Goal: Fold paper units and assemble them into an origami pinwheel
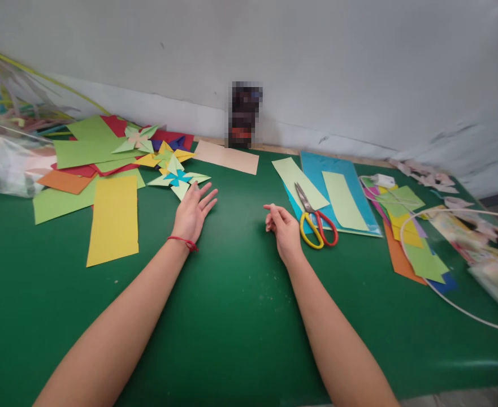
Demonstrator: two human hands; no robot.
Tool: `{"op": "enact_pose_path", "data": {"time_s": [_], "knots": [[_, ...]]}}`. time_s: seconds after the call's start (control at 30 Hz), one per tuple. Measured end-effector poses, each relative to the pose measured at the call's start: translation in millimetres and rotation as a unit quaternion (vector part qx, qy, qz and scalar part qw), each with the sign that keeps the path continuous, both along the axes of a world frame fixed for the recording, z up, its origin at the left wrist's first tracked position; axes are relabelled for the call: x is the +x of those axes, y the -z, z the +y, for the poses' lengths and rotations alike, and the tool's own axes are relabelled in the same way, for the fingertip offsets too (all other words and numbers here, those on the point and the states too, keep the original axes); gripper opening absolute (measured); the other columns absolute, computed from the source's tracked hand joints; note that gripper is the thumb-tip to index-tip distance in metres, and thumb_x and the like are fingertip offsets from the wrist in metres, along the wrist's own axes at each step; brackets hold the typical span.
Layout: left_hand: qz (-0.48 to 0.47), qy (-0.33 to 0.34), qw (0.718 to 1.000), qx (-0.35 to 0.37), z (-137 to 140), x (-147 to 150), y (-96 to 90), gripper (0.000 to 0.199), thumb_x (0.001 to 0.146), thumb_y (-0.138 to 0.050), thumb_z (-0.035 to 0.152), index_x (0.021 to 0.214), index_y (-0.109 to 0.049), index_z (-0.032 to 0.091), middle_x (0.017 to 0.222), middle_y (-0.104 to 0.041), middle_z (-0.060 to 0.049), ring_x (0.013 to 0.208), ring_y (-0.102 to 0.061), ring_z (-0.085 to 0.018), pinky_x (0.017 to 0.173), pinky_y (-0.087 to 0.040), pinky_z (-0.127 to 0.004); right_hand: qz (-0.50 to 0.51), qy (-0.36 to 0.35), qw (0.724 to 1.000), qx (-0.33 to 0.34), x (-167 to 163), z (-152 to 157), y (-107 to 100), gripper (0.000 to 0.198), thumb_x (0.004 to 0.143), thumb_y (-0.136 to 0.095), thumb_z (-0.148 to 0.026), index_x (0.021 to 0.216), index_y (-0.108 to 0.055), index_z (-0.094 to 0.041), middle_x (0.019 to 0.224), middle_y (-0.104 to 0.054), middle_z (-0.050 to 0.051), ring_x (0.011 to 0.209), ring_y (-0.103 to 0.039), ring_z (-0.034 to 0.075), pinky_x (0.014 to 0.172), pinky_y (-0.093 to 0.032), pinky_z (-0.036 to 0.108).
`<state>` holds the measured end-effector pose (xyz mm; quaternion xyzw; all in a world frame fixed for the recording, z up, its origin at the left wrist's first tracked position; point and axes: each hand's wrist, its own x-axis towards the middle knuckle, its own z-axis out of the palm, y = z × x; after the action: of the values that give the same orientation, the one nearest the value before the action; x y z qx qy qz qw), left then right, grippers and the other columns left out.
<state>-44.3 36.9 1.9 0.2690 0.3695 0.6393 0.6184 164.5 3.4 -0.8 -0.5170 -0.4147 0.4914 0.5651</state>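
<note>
My left hand (191, 216), with a red cord bracelet (184, 243) at the wrist, is open with its fingers spread. Its fingertips reach the edge of a folded paper star (178, 177), pale green with a blue centre. Further back lie a yellow paper star (164, 157) and a pale green one with a pinkish centre (137, 139). Over the green table my right hand (286, 230) is loosely curled, thumb against the index finger, with nothing visible in it. Just right of it, scissors (316, 216) with yellow and red handles rest partly on a pale green paper strip (302, 182).
Yellow paper (113, 223) and stacked coloured sheets (85, 152) lie left. A peach strip (227, 157) is at the back, below a pixelated dark object (244, 116) against the wall. On the right are a blue packet (337, 161), paper scraps (405, 215) and a white cable (447, 297).
</note>
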Motion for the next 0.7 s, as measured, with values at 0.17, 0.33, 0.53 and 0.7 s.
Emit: {"op": "enact_pose_path", "data": {"time_s": [0.17, 0.33, 0.53, 0.7], "knots": [[-0.017, 0.033, 0.997, -0.067, 7, -15, -4.4, 0.040, 0.090, -0.032, 0.047, 0.104, -0.054, 0.016, 0.117, -0.059, -0.013, 0.107, -0.057, -0.018, 0.087, -0.048, -0.030, 0.003, -0.012, 1.000, -0.003, 1, 0, 0, 0.029, 0.077, -0.058, -0.046, 0.087, -0.066, -0.021, 0.060, -0.050, -0.004, 0.049, -0.043, 0.006, 0.048, -0.037, 0.020], [0.319, 0.035, 0.945, -0.059, 2, -21, -19.5, 0.022, 0.081, -0.051, 0.035, 0.091, -0.061, 0.018, 0.068, -0.060, -0.002, 0.059, -0.059, -0.014, 0.060, -0.050, -0.027, -0.002, -0.020, 1.000, -0.003, 1, 1, 1, 0.028, 0.078, -0.057, -0.044, 0.087, -0.066, -0.020, 0.060, -0.051, -0.004, 0.049, -0.043, 0.006, 0.048, -0.037, 0.019], [0.749, -0.119, 0.637, -0.140, 5, -59, -30.4, 0.035, 0.072, -0.060, 0.046, 0.089, -0.058, 0.016, 0.098, -0.061, -0.014, 0.089, -0.059, -0.031, 0.073, -0.047, -0.041, -0.010, -0.024, 1.000, -0.001, 1, 2, 2, 0.029, 0.079, -0.057, -0.045, 0.087, -0.066, -0.018, 0.059, -0.051, -0.003, 0.049, -0.044, 0.006, 0.048, -0.038, 0.019], [0.753, 0.016, 0.642, -0.143, 11, -71, -25.4, 0.018, 0.072, -0.060, 0.037, 0.076, -0.061, 0.019, 0.081, -0.065, -0.006, 0.080, -0.062, -0.023, 0.070, -0.047, -0.031, -0.020, -0.025, 0.999, 0.003, 1, 2, 2, 0.029, 0.078, -0.057, -0.045, 0.085, -0.066, -0.018, 0.059, -0.052, -0.003, 0.049, -0.044, 0.006, 0.048, -0.039, 0.020]]}}
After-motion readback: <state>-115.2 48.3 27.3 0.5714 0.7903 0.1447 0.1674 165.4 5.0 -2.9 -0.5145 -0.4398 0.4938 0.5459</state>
